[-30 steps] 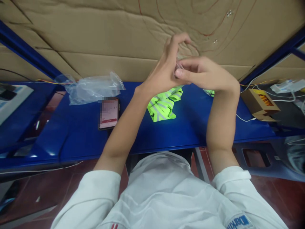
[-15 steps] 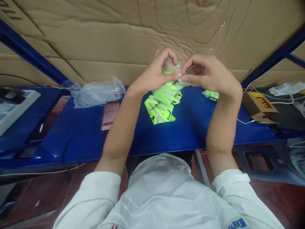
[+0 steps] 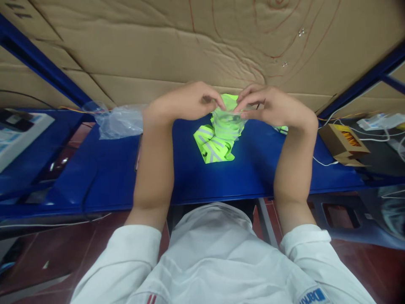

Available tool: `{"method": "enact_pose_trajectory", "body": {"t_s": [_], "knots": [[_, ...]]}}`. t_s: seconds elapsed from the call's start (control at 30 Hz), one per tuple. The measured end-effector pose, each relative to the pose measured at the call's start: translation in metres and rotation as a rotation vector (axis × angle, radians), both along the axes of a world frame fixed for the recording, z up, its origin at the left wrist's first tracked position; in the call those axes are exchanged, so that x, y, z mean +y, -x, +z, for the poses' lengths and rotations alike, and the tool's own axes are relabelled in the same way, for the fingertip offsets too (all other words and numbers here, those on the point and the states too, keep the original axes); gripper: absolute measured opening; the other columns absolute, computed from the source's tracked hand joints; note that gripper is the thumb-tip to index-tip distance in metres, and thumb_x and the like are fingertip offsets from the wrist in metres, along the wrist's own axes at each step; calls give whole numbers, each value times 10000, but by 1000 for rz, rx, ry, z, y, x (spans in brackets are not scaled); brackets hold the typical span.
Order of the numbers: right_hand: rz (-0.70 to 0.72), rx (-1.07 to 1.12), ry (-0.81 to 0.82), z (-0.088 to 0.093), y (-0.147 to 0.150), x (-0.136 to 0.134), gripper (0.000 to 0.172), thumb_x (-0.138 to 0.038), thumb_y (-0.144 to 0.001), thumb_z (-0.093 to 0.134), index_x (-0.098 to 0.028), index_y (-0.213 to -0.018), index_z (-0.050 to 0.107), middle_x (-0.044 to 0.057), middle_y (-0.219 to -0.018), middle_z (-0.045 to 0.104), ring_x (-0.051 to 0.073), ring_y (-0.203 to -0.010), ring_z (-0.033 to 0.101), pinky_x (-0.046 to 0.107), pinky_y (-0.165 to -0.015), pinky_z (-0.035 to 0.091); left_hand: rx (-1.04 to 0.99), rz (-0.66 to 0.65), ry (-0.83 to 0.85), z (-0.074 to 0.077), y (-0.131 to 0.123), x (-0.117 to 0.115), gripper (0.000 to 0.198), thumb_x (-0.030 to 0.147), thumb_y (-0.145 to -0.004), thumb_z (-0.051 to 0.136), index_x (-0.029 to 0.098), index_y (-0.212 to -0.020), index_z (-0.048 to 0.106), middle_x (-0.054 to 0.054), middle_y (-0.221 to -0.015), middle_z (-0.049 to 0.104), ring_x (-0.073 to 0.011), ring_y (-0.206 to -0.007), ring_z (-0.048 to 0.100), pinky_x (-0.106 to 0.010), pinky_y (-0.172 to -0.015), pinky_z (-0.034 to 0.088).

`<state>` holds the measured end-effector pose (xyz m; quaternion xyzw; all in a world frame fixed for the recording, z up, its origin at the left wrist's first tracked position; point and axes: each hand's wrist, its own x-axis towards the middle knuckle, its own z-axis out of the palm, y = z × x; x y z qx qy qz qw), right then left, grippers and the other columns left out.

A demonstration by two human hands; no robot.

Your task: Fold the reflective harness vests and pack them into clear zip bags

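Glossy blue tabletop [image 3: 218, 183]; between left hand [image 3: 193, 101], curled with its grip unclear, and right hand [image 3: 275, 105], pinching the rim, a thin clear plastic bag [image 3: 230, 122] with neon-yellow, grey-striped fabric [image 3: 217, 152] showing through and beneath, probably light, limp, slippery, best held by both sides of its mouth.

Both hands [image 3: 196, 100] [image 3: 272, 105] close together, wrists [image 3: 306, 120] bent inward

clear bag [image 3: 228, 122] rim blurry (L grip [image 3: 196, 101] unclear) | phone [image 3: 138, 154] mostly bhd L forearm [image 3: 155, 169]
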<state>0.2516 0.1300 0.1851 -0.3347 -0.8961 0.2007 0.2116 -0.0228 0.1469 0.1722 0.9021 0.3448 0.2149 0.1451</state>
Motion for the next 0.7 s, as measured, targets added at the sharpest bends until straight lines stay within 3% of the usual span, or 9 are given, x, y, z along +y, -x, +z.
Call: {"method": "enact_pose_trajectory", "body": {"t_s": [0.07, 0.17, 0.37, 0.53, 0.7], "knots": [[-44, -24, -21, 2, -1, -2, 209, -530, -922, 709, -342, -942, 799, 85, -1198, 717, 310, -1140, 656, 497, -1017, 503, 17, 58, -15, 3, 1, -4, 246, 280, -935, 612, 235, -1034, 832, -16, -973, 834, -196, -853, 707, -348, -830, 573], [-162, -47, -69, 4, -5, -4, 222, -518, -936, 716, -305, -904, 767, 103, -1110, 719, 302, -1023, 657, 496, -960, 515, -17, 117, -98, 9, 3, -11, 171, 260, -903, 682, 224, -983, 829, -27, -945, 831, -214, -885, 714, -371, -881, 584], [-419, -137, 21, 7, -3, -12, 50, -262, -957, 711, -299, -929, 730, 72, -952, 759, 290, -895, 707, 426, -781, 515, -33, 147, -63, 8, 5, -12, 279, 305, -953, 648, 184, -1119, 837, -94, -1022, 826, -225, -920, 722, -348, -857, 531], [-405, -108, 22, 4, 3, -8, 91, -150, -934, 758, -239, -916, 751, 57, -867, 745, 240, -815, 676, 366, -712, 465, 68, 167, -39, 1, 5, -1, 313, 259, -935, 621, 178, -1134, 848, -102, -1046, 833, -229, -839, 658, -372, -830, 493], [-468, -69, 55, 7, 2, -7, 76, -88, -933, 769, -156, -949, 800, 82, -885, 780, 217, -821, 706, 334, -713, 467, -75, 155, -183, 9, 2, -6, 249, 286, -958, 650, 175, -1049, 853, -98, -1057, 823, -244, -938, 671, -416, -995, 502]]}}
